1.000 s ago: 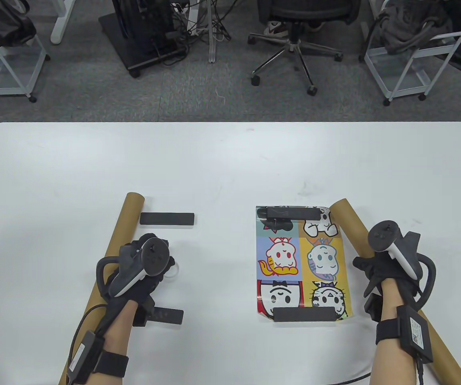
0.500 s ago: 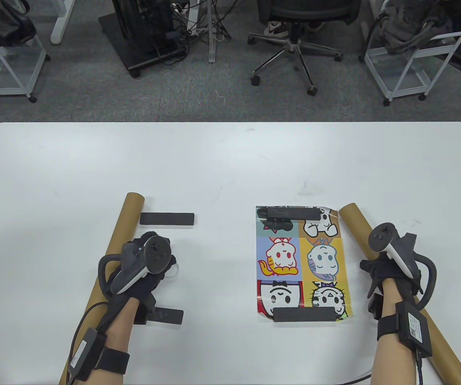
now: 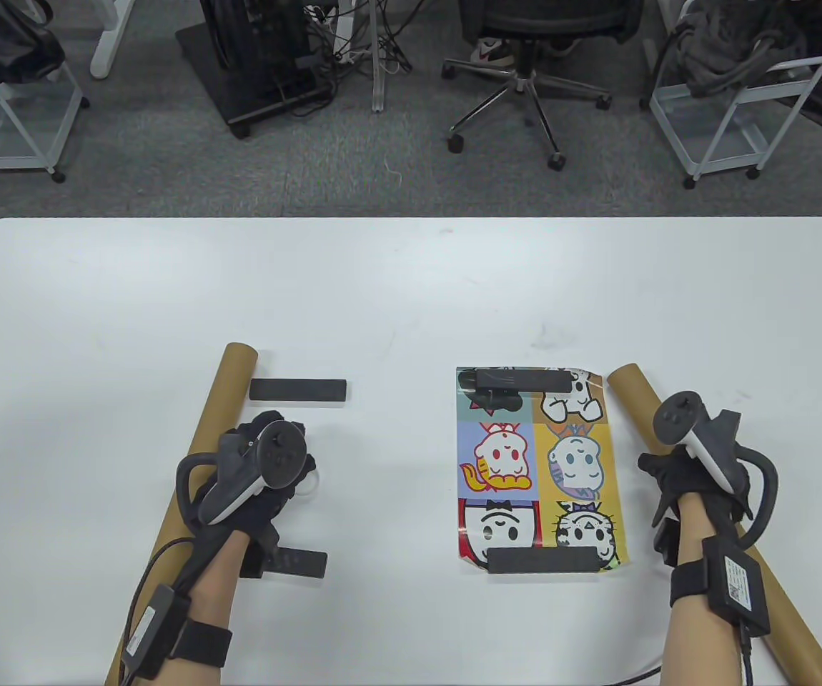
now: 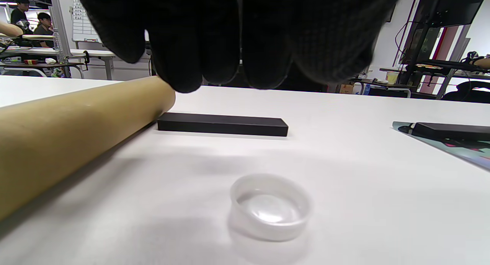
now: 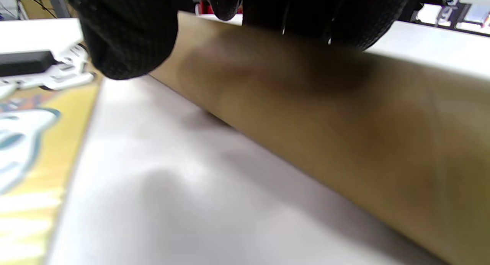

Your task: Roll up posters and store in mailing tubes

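A colourful cartoon poster point(image 3: 540, 468) lies flat, pinned by a black weight bar at its far end point(image 3: 518, 379) and another at its near end point(image 3: 541, 559). The right mailing tube point(image 3: 629, 393) lies diagonally beside the poster's right edge. My right hand point(image 3: 668, 475) grips it from above, thumb on the poster side, as the right wrist view point(image 5: 222, 27) shows on the brown tube point(image 5: 325, 134). The left mailing tube point(image 3: 221, 400) lies at the left. My left hand point(image 3: 286, 443) hovers empty beside it, fingers hanging point(image 4: 229, 66) over a clear plastic end cap point(image 4: 270, 207).
Two more black weight bars lie on the table, one beyond my left hand point(image 3: 298, 390) and one near my left wrist point(image 3: 296, 563). The end cap point(image 3: 309, 482) sits just right of my left hand. The white table point(image 3: 411, 286) ends in front of an office chair point(image 3: 525, 64) and wire carts.
My right hand has shifted the right tube to the right, so its far end now stands a little clear of the poster's corner. My left hand has barely moved.
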The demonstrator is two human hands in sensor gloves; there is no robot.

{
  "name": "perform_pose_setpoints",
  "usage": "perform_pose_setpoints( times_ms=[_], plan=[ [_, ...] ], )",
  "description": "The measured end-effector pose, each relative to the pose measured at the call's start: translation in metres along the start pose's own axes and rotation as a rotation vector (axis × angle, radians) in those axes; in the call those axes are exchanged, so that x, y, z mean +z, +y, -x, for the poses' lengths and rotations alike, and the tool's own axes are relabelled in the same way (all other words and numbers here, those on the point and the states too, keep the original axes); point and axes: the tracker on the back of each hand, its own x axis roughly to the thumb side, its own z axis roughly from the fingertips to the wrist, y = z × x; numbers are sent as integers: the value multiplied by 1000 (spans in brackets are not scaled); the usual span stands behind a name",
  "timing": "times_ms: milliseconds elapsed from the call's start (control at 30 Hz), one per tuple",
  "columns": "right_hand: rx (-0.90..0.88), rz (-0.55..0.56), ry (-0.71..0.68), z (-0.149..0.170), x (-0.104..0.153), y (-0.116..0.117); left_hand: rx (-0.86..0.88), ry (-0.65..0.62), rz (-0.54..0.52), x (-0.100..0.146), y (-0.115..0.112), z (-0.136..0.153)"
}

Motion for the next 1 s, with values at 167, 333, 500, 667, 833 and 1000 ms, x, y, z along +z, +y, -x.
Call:
perform_pose_setpoints(
  times_ms=[167,333,500,667,833,1000],
  plan=[
    [84,47,-74,-38,6,-15,0,-5,-14,1,1,-1],
    [97,110,-185,-82,9,-25,-3,-12,-22,2,2,-3],
    [166,103,-276,-125,3,-21,-9,-23,-8,2,1,-4],
    [229,74,-348,-159,-7,-5,-8,-20,-14,2,1,-4],
    [292,98,-399,-186,-14,4,14,-51,-48,3,1,-2],
    [321,104,-404,-201,-26,7,0,-47,-56,2,-1,0]
  ],
)
